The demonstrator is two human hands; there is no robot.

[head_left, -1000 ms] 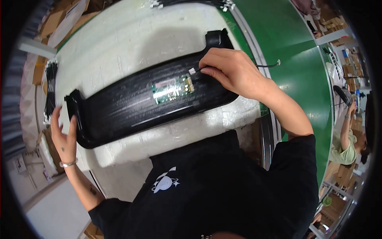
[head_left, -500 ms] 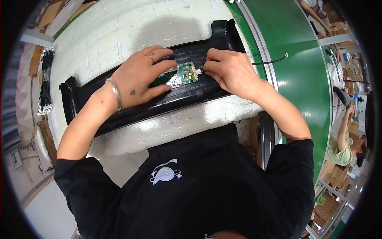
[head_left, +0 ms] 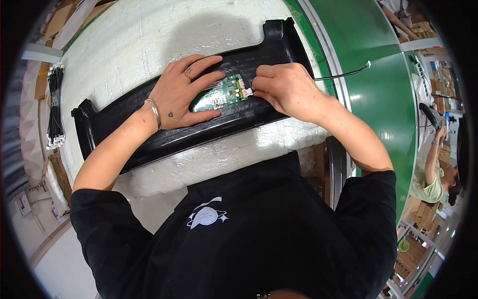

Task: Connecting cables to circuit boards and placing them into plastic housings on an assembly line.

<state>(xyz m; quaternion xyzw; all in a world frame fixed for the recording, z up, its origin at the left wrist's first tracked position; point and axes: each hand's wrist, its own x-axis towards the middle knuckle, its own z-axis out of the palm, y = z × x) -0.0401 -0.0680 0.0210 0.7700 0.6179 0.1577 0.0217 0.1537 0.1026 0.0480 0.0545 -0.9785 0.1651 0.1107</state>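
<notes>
I see a small white plastic plug (head_left: 248, 92), pinched in the nearer right hand (head_left: 294, 93), at the three-o'clock end of a rectangular green circuit board (head_left: 230, 93); the spread left hand (head_left: 175, 94) straddles its nine-o'clock end. Beneath, a long black plastic panel (head_left: 241, 64) points eight to two.

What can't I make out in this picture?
Circuit board, upper-left part: head view, hidden by the left hand.
Black cable, middle stretch: head view, hidden by the right hand.
White connector, whether fully seated: head view, too small.
Upper-right co-worker: head view, cut off by the upper edge.
</notes>
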